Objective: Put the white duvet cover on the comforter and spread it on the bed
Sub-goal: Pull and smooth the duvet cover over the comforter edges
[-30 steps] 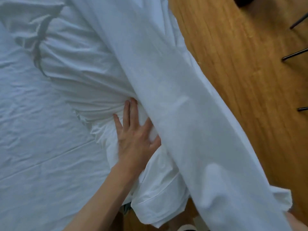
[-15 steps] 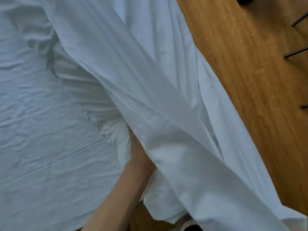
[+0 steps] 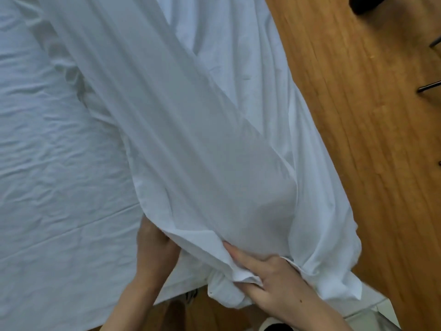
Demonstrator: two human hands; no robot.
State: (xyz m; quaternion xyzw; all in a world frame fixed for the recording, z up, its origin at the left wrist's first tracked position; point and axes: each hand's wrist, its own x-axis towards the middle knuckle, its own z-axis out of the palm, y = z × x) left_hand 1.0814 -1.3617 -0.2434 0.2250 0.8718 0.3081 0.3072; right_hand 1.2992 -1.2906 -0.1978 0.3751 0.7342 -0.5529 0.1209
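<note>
White duvet cover [image 3: 202, 144] is bunching; right hand [image 3: 269, 280] is gripping its hem, left hand [image 3: 152, 242], grip unclear, risks losing the comforter corner inside.

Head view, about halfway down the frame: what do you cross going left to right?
Bed sheet → duvet cover → wood floor.

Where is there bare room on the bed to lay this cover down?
The wrinkled white bed sheet lies bare left of the draped white duvet cover. It is crowded at the near edge, where the left hand and right hand bunch the fabric.
</note>
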